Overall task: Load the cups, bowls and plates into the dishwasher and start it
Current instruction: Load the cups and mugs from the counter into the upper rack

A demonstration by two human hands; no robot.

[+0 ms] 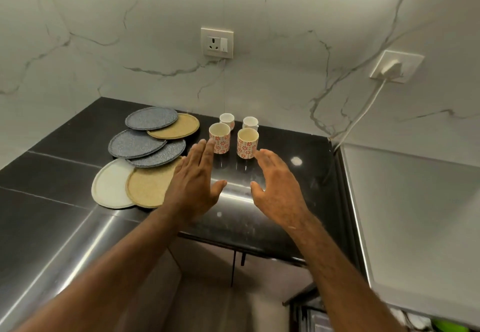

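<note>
Two white cups with red flower print stand upright on the black counter (285, 201): the left cup (219, 138) and the right cup (247, 143). Behind them stand two smaller white cups (227, 119) (250, 123). Several flat plates lie overlapping to the left: blue-grey ones (151, 118) (135, 143), tan ones (174, 126) (149, 185) and a white one (110, 183). My left hand (196, 178) hovers with straight fingers, its tips close beside the left cup. My right hand (279, 186) is spread with fingertips just short of the right cup. Neither hand holds anything.
A marble wall with a socket (217, 43) rises behind the counter. At the right, a plug and white cord (363, 108) run down beside a large grey appliance top (415, 201). Dark cabinet fronts (207, 279) lie below the counter edge.
</note>
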